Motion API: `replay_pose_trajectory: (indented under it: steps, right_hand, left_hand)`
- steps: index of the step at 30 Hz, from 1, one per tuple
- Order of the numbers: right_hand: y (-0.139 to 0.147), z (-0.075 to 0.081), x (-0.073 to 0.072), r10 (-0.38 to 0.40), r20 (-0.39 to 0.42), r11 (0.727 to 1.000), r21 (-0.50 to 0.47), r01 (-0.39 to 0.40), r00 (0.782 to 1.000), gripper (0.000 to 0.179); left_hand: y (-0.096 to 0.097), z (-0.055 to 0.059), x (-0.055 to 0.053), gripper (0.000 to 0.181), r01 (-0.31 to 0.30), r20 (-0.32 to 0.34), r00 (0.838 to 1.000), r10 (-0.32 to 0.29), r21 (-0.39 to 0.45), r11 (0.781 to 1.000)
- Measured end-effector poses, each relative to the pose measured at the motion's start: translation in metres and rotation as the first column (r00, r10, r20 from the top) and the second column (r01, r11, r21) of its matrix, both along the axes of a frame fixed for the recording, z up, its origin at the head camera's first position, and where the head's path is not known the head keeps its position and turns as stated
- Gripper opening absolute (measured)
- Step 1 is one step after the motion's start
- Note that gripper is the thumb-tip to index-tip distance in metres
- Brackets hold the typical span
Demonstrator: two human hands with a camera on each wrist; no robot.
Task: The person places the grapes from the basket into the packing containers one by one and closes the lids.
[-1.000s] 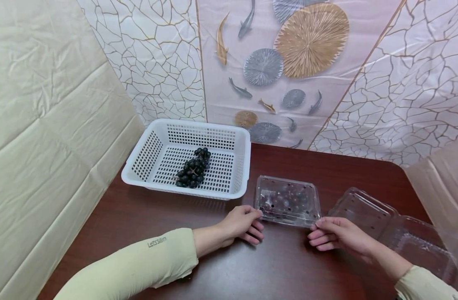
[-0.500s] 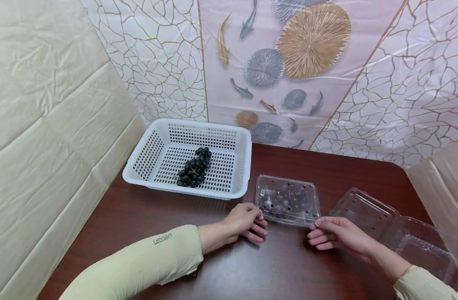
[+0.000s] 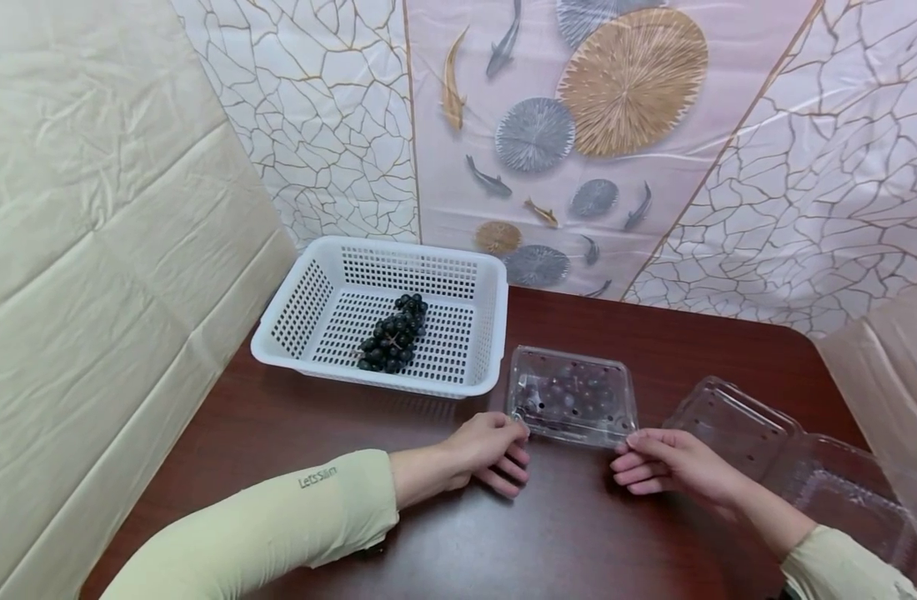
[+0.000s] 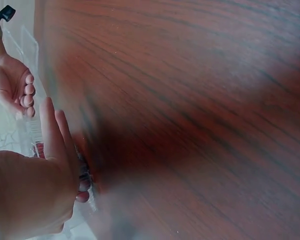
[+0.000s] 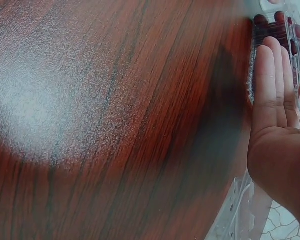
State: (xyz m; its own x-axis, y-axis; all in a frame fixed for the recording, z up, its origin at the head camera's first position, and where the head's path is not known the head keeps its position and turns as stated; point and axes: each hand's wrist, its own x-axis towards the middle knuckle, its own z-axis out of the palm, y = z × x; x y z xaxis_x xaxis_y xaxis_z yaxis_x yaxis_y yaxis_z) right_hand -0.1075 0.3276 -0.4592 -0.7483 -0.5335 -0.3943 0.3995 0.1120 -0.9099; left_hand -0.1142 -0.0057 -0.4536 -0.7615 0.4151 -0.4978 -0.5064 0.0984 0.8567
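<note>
On the red-brown wooden table (image 3: 563, 533), our left hand (image 3: 487, 450) and right hand (image 3: 668, 461) are pinching the near corners of a clear rectangular plastic box (image 3: 571, 431) of dark round grapes (image 3: 576, 389), other fingers extending; we should probably be pressing both corners evenly.

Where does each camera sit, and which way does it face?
Head: on the head, facing forward and down at white basket and clear grape box; left hand, right hand and sleeves show.
Left wrist: on that wrist, facing table; both hands show.
Right wrist: on that wrist, facing table; right hand shows.
Shared: both hands, in head and left wrist.
</note>
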Motion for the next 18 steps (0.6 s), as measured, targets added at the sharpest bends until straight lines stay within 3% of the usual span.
replay_pose_trajectory:
  steps: [5, 10, 14, 18]
  right_hand:
    - [-0.001, 0.001, 0.0, -0.008, 0.0, 1.0, 0.007, 0.008, 1.0, 0.037]
    - [-0.002, 0.005, 0.0, -0.006, -0.012, 0.998, 0.059, 0.007, 1.0, 0.041]
    - [0.001, 0.012, 0.003, 0.014, -0.041, 0.989, 0.148, -0.008, 0.999, 0.049]
    - [0.011, 0.023, 0.004, 0.051, -0.072, 0.978, 0.203, -0.036, 0.996, 0.05]
  left_hand:
    - [-0.005, 0.005, 0.004, 0.026, 0.062, -0.021, 0.998, -0.063, -0.044, 0.997]
    - [-0.013, 0.019, 0.007, 0.024, 0.139, -0.06, 0.988, -0.146, -0.102, 0.985]
    - [-0.019, 0.034, 0.01, 0.02, 0.203, -0.098, 0.971, -0.219, -0.153, 0.967]
    - [-0.026, 0.049, 0.008, 0.016, 0.274, -0.145, 0.94, -0.308, -0.215, 0.938]
